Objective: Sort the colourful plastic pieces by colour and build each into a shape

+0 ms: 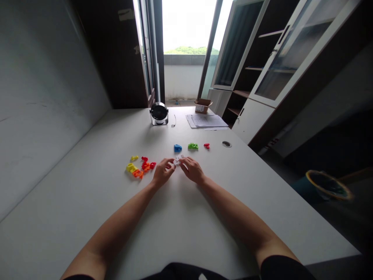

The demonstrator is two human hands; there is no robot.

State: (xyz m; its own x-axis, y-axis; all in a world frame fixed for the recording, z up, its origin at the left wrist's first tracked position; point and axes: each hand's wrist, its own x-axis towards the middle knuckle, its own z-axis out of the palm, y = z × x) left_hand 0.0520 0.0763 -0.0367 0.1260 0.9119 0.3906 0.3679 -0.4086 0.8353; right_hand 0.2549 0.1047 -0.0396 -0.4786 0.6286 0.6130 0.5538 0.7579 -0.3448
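Observation:
Between my two hands, over the white table (186, 217), are small white plastic pieces (178, 158). My left hand (164, 170) pinches them from the left, fingers curled. From the right, my right hand (190, 168) grips them with thumb and fingertips. The exact shape of the pieces is partly hidden by fingers. Just beyond my hands lie a blue plastic piece (177, 148), a green plastic piece (192, 146) and a small red piece (206, 146). Left of my left hand sits a loose group of yellow (131, 168), red (145, 165) and orange pieces (137, 174).
A small black fan (159, 112) stands at the table's back, with a thin dark cord (174, 123) beside it. Papers (208, 121) and an open cardboard box (202, 105) lie at the back right. A round cable hole (226, 144) is near the right edge. A wall borders the left.

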